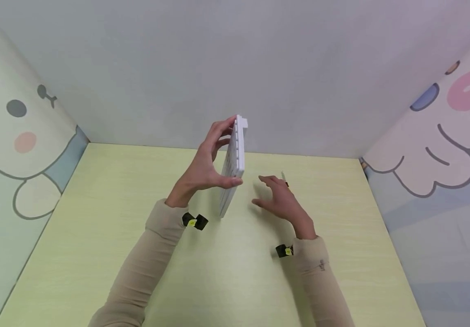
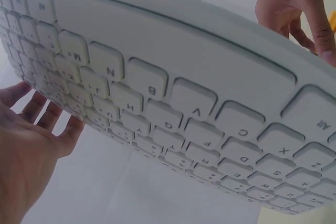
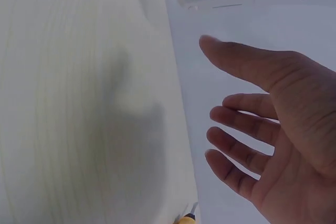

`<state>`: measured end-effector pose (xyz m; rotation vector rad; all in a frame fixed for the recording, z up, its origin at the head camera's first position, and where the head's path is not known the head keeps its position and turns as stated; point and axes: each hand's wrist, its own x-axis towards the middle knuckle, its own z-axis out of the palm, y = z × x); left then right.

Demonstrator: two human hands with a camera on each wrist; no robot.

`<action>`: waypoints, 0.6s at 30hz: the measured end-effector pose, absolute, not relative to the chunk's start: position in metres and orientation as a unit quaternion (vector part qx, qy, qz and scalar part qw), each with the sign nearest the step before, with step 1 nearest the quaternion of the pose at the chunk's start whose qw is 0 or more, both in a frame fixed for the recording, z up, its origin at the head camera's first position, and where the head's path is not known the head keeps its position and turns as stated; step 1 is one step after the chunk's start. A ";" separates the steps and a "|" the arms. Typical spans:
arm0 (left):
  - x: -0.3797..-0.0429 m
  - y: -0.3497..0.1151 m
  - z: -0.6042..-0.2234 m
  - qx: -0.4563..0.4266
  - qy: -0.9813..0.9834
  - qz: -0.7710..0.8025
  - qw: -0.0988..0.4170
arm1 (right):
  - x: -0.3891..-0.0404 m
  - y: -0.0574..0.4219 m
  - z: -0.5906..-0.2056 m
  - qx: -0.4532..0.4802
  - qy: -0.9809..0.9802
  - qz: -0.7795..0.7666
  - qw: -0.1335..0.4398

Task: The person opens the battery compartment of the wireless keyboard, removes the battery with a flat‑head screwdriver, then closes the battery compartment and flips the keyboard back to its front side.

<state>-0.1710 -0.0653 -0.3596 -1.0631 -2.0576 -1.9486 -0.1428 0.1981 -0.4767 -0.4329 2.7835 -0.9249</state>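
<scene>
A white keyboard (image 1: 239,150) is held up on its side over the table by my left hand (image 1: 202,168). The thumb grips its near edge and the fingers its far part. Letter keys fill the left wrist view, where the long space bar (image 2: 173,38) runs along the upper side. To the right of the keyboard, my right hand (image 1: 280,197) hovers with fingers relaxed and apart, holding nothing. Just beyond that hand lies a screwdriver (image 1: 283,175), partly hidden by it. Its yellow handle (image 3: 185,220) peeks in at the bottom of the right wrist view.
The pale yellow wooden table (image 1: 116,190) meets a grey-white wall (image 1: 177,91) at the back. Side panels with cartoon animals (image 1: 26,136) stand at left and right. Each wrist wears a small black camera (image 1: 195,221).
</scene>
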 end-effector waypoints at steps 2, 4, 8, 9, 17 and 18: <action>-0.171 -0.064 -0.360 -0.352 -0.678 -0.642 0.059 | -0.144 0.193 -0.477 -0.158 0.927 -0.323 0.107; -0.171 -0.063 -0.360 -0.353 -0.677 -0.643 0.060 | -0.145 0.188 -0.478 -0.169 0.920 -0.333 0.119; -0.170 -0.060 -0.359 -0.357 -0.674 -0.644 0.059 | -0.147 0.179 -0.480 -0.196 0.907 -0.349 0.132; -0.170 -0.060 -0.359 -0.357 -0.675 -0.643 0.058 | -0.147 0.177 -0.481 -0.204 0.903 -0.354 0.135; -0.168 -0.056 -0.358 -0.358 -0.672 -0.646 0.059 | -0.148 0.162 -0.489 -0.265 0.856 -0.421 0.141; -0.168 -0.056 -0.357 -0.358 -0.670 -0.647 0.059 | -0.149 0.160 -0.490 -0.271 0.851 -0.428 0.141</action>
